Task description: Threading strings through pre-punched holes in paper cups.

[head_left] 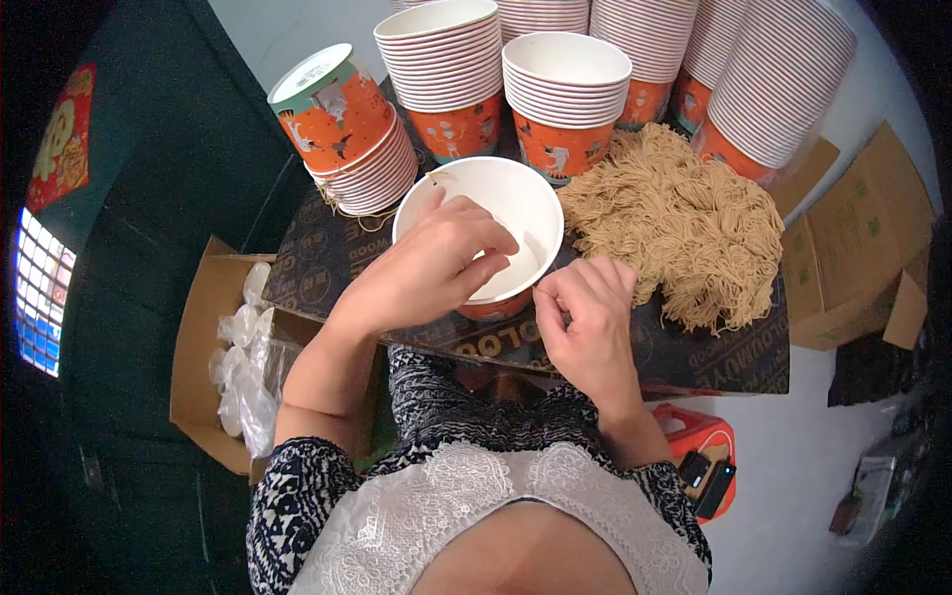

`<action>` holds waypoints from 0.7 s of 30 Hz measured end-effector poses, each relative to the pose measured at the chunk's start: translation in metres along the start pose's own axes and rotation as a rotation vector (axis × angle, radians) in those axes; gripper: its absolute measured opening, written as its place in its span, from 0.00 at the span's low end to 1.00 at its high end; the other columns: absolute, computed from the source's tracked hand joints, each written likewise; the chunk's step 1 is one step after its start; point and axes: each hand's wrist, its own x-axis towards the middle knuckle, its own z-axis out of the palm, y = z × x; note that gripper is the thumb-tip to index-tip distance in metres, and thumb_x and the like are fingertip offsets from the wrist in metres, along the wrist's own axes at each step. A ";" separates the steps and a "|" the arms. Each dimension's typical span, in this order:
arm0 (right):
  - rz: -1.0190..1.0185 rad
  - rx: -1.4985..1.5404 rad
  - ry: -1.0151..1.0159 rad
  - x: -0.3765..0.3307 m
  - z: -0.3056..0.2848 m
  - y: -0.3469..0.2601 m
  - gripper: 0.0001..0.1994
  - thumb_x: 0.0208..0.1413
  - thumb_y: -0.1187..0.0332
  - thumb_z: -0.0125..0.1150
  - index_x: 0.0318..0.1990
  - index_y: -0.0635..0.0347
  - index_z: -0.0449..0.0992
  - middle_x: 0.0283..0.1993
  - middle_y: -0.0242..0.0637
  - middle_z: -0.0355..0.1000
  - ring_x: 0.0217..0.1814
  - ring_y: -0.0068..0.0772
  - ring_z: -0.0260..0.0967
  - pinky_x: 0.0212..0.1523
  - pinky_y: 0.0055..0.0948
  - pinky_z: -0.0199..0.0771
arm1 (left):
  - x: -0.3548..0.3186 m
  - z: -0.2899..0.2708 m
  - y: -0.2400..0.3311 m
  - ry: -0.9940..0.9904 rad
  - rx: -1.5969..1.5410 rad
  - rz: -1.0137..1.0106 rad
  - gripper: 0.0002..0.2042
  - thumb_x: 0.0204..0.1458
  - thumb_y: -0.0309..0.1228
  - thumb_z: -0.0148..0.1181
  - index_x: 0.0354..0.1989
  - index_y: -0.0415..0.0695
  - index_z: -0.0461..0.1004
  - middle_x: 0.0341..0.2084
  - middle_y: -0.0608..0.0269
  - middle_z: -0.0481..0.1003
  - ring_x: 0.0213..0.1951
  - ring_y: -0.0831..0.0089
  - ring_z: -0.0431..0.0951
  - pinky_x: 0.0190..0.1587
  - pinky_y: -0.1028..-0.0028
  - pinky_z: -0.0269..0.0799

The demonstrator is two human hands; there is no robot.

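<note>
A white-lined paper bucket (pixel 531 213) with an orange printed outside stands mouth up at the table's front. My left hand (pixel 436 258) reaches across its mouth, fingers bent and thumb close to the index finger. What these fingers hold, if anything, cannot be made out. A short bit of tan string (pixel 436 177) shows at the bucket's far left rim. Beside the right rim, my right hand (pixel 592 312) is closed in a pinch, and whatever is in it is hidden. To the right lies a big heap of tan string (pixel 684 223) in loose loops.
Nested paper buckets (pixel 441 79) rise in several tall stacks along the back. One stack (pixel 342 119) at left stands upside down, with string around its base. An open carton (pixel 203 347) of clear plastic pieces sits left of the table (pixel 694 362); an orange stool (pixel 719 496) stands lower right.
</note>
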 end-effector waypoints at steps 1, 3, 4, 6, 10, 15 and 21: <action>-0.001 0.000 0.000 0.000 0.001 0.000 0.06 0.48 0.74 0.64 0.28 0.56 0.71 0.28 0.35 0.66 0.37 0.41 0.64 0.44 0.41 0.57 | 0.001 0.000 0.000 -0.048 -0.037 -0.014 0.07 0.52 0.26 0.62 0.39 0.41 0.78 0.35 0.59 0.77 0.47 0.59 0.74 0.62 0.56 0.58; -0.008 0.013 0.013 0.000 0.002 0.000 0.06 0.48 0.74 0.64 0.28 0.56 0.71 0.29 0.34 0.67 0.36 0.41 0.64 0.44 0.41 0.57 | 0.004 0.001 0.000 -0.104 -0.048 -0.032 0.08 0.53 0.27 0.62 0.42 0.42 0.78 0.37 0.59 0.77 0.48 0.59 0.74 0.64 0.53 0.55; -0.011 0.014 0.013 0.000 0.003 0.000 0.06 0.48 0.74 0.64 0.28 0.56 0.71 0.29 0.34 0.67 0.36 0.41 0.64 0.44 0.41 0.57 | 0.005 0.001 -0.002 -0.162 -0.060 -0.049 0.10 0.54 0.28 0.61 0.44 0.43 0.78 0.39 0.60 0.77 0.50 0.59 0.74 0.66 0.51 0.53; 0.013 0.033 0.031 -0.002 0.004 -0.001 0.06 0.48 0.74 0.65 0.28 0.56 0.71 0.27 0.34 0.67 0.35 0.41 0.64 0.44 0.41 0.57 | 0.009 0.002 -0.006 -0.203 -0.048 -0.040 0.10 0.55 0.28 0.61 0.46 0.44 0.78 0.40 0.60 0.77 0.51 0.59 0.74 0.67 0.50 0.51; 0.035 0.072 0.051 -0.008 0.003 0.005 0.07 0.47 0.76 0.66 0.28 0.55 0.72 0.26 0.32 0.66 0.33 0.39 0.64 0.44 0.39 0.57 | 0.010 0.001 -0.007 -0.262 -0.058 -0.074 0.11 0.58 0.30 0.57 0.48 0.43 0.79 0.42 0.54 0.77 0.54 0.57 0.74 0.68 0.40 0.48; 0.132 0.200 0.138 -0.012 0.001 0.004 0.07 0.46 0.80 0.64 0.26 0.58 0.73 0.22 0.29 0.62 0.28 0.32 0.61 0.41 0.31 0.57 | 0.006 -0.001 -0.009 -0.241 -0.095 -0.097 0.11 0.59 0.31 0.56 0.47 0.43 0.79 0.41 0.54 0.77 0.54 0.57 0.74 0.68 0.41 0.47; 0.119 0.220 0.102 -0.015 0.001 0.005 0.07 0.44 0.77 0.65 0.26 0.54 0.72 0.22 0.28 0.65 0.30 0.34 0.64 0.41 0.35 0.57 | 0.006 0.002 -0.012 -0.207 -0.097 -0.105 0.09 0.57 0.30 0.60 0.45 0.44 0.79 0.40 0.59 0.78 0.50 0.62 0.75 0.67 0.54 0.51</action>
